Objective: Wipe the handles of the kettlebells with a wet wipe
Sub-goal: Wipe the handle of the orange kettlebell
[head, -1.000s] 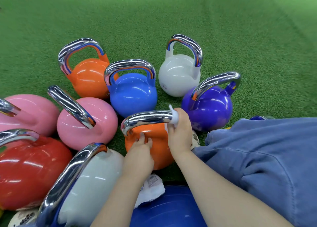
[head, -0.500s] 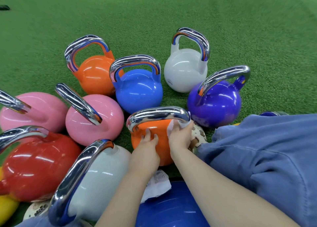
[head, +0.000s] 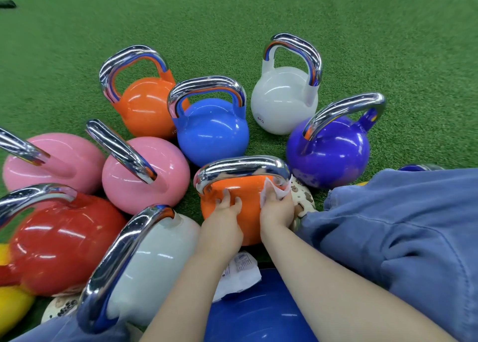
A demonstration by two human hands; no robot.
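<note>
An orange kettlebell point(head: 240, 189) with a chrome handle point(head: 240, 167) stands right in front of me on green turf. My right hand point(head: 276, 208) holds a white wet wipe point(head: 274, 190) against the handle's right post, just under the bend. My left hand point(head: 223, 213) rests with fingers spread on the orange body, below the handle's left end. Around it stand several more kettlebells: blue point(head: 213, 132), far orange point(head: 144, 109), white point(head: 284, 98), purple point(head: 328, 150), two pink point(head: 147, 171), red point(head: 64, 241) and a near white one point(head: 155, 264).
A wet wipe packet point(head: 239, 274) lies between my forearms, on a dark blue ball-like object point(head: 258, 313). My blue trouser leg point(head: 401, 238) fills the right side. A patterned shoe point(head: 304, 197) sits just right of the orange kettlebell. Open green turf point(head: 232, 13) stretches beyond the kettlebells.
My right hand slid the wipe from the top right end of the chrome handle down round the bend to its right post. My left hand stayed on the orange body.
</note>
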